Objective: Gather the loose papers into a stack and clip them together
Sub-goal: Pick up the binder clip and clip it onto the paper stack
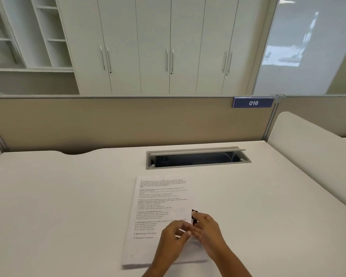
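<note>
A stack of printed white papers lies squared up on the white desk, text facing me. At the stack's right edge stands a black binder clip with its wire handles up. My right hand pinches the clip from the right. My left hand rests on the lower part of the stack, its fingertips meeting the right hand's fingers just below the clip. Whether the clip's jaws bite the paper edge is hidden by my fingers.
An open grey cable tray is sunk into the desk behind the papers. A beige partition with a blue "016" sign closes the back. A white curved divider borders the right side.
</note>
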{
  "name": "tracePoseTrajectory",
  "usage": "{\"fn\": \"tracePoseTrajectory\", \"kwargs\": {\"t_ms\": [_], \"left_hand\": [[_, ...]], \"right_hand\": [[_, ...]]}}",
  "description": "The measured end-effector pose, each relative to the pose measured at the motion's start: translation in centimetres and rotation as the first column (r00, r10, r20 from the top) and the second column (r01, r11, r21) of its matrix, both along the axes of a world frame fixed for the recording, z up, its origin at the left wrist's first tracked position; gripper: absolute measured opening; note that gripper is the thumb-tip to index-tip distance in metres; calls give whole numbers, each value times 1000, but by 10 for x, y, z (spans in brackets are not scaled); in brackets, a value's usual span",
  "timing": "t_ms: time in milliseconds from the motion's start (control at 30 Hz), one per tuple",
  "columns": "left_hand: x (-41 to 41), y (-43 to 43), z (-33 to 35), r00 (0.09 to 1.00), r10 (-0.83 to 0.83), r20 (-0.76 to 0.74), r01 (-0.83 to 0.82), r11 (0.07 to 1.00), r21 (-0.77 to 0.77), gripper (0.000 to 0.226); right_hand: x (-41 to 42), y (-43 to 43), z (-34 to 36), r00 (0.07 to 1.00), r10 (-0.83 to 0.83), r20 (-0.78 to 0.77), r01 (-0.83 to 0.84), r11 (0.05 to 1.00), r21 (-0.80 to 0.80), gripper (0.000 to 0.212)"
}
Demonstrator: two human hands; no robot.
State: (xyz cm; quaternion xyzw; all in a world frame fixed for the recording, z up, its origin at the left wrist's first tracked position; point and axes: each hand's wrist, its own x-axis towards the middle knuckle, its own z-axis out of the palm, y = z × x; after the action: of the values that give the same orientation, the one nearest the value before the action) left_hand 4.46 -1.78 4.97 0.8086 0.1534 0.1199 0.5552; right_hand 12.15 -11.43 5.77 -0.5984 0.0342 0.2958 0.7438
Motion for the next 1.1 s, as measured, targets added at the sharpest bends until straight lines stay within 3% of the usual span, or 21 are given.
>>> {"fn": "tracePoseTrajectory", "kwargs": {"t_ms": [567, 733, 967, 1100], "left_hand": [[-7, 36, 20, 999, -4, 50, 2, 999, 52, 17], [-6, 37, 24, 998, 20, 66, -23, 999, 33, 21], [2, 41, 32, 966, 217, 138, -221, 975, 13, 21], [3, 51, 36, 945, 289, 150, -272, 954, -124, 19]], "right_hand": [[0, 37, 28, 998, 64, 2, -64, 992, -113, 14], [-1, 35, 33, 995, 72, -68, -73, 997, -6, 8], [2, 33, 41, 975, 112, -192, -84, 985, 149, 11], [-2, 30, 48, 940, 262, -221, -236, 962, 138, 17]]}}
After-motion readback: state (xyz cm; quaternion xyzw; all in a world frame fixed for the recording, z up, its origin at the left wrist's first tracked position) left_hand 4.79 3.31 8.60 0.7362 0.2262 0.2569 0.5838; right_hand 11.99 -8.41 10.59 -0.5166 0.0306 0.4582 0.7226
